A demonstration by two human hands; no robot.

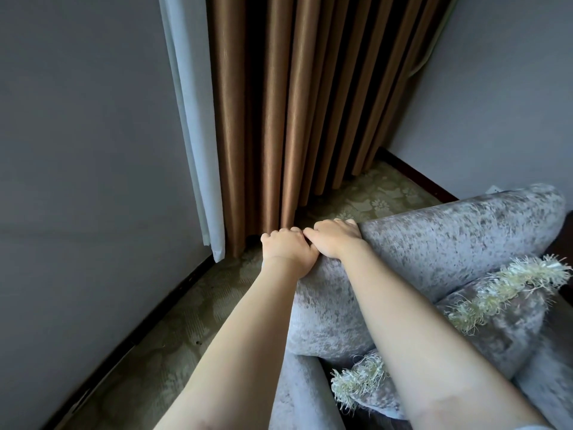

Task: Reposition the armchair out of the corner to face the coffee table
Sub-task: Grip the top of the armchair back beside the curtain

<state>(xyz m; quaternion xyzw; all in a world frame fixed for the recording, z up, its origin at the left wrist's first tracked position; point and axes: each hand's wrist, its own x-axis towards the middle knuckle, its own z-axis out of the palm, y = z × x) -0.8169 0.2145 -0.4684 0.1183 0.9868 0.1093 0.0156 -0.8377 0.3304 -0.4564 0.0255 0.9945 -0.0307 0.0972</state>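
Observation:
A grey velvet armchair (449, 237) fills the lower right of the head view, its padded back top running from centre to the right edge. My left hand (286, 252) grips the left corner of the chair back, fingers curled over its far side. Right beside it, touching, my right hand (335, 238) clamps the same top edge. A fringed grey cushion (483, 308) lies on the seat below my right forearm. The coffee table is not in view.
A brown curtain (294, 119) and a white sheer curtain (195, 135) hang in the corner just beyond the chair. Grey walls (77, 181) close in on the left and right. Patterned green carpet (173, 330) shows between the chair and the left wall.

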